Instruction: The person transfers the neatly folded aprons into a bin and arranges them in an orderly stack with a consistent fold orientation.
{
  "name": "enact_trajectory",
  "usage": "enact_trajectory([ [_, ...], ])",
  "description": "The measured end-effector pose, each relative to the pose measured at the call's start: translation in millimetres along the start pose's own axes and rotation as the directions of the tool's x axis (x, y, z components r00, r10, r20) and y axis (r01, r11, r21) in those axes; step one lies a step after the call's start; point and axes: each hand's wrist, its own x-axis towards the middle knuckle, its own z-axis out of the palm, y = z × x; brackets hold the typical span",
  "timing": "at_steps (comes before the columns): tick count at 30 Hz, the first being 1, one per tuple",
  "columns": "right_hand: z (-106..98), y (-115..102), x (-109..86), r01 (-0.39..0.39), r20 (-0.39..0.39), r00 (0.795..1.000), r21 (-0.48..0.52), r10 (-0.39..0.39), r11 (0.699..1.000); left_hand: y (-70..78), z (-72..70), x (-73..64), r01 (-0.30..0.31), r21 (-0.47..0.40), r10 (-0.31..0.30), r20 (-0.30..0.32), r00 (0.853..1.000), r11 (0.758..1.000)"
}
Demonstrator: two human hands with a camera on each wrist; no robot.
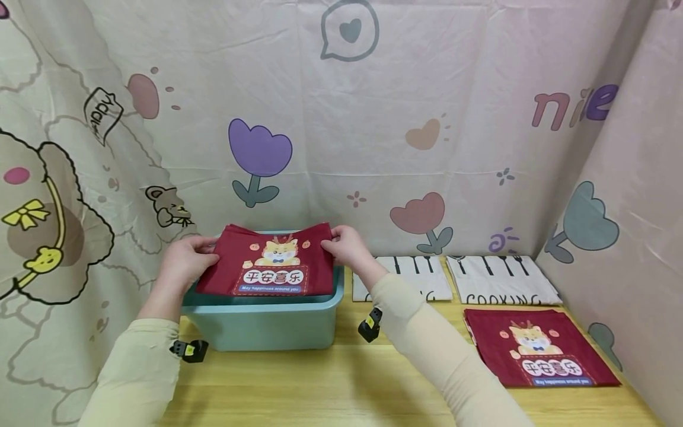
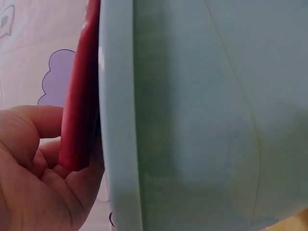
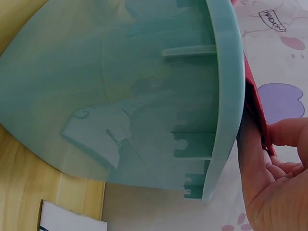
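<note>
A folded dark red cloth [image 1: 224, 267], printed with a cartoon animal and Chinese lettering, is stretched between both hands over the mouth of a pale teal plastic bin [image 1: 267, 326]. My left hand [image 1: 182, 264] pinches its left edge, thumb on top. At the upper right corner, my right hand [image 1: 349, 246] grips it between thumb and fingers. The left wrist view shows the left hand [image 2: 43, 178] around the thick folded cloth [image 2: 79, 96], close beside the bin's rim. From the right wrist, the right hand [image 3: 279, 187] holds the cloth's corner just above the rim.
Another folded red cloth [image 1: 539, 350] with the same print lies at the right on the wooden table [image 1: 299, 391]. Behind it are two folded white cloths, one on the right [image 1: 496, 281] and one nearer the bin [image 1: 421, 281]. A patterned curtain [image 1: 341, 148] hangs behind and at the sides.
</note>
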Motion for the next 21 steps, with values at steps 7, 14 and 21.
enact_trajectory([
  [7,4.4,-0.7,3.2,0.009,-0.001,1.000,-0.075,-0.009,0.997,-1.2,-1.4,3.1,-0.025,0.084,0.024,0.007,1.000,0.996],
  [14,3.0,-4.2,-3.5,0.075,-0.057,0.993,-0.351,-0.101,0.933,-2.9,-5.3,2.4,-0.037,0.170,0.021,0.093,0.995,0.985],
  [21,-10.4,-5.3,-11.4,0.164,-0.083,0.968,-0.506,-0.237,0.847,-1.3,-9.2,-4.2,-0.113,0.264,0.075,0.151,0.986,0.958],
])
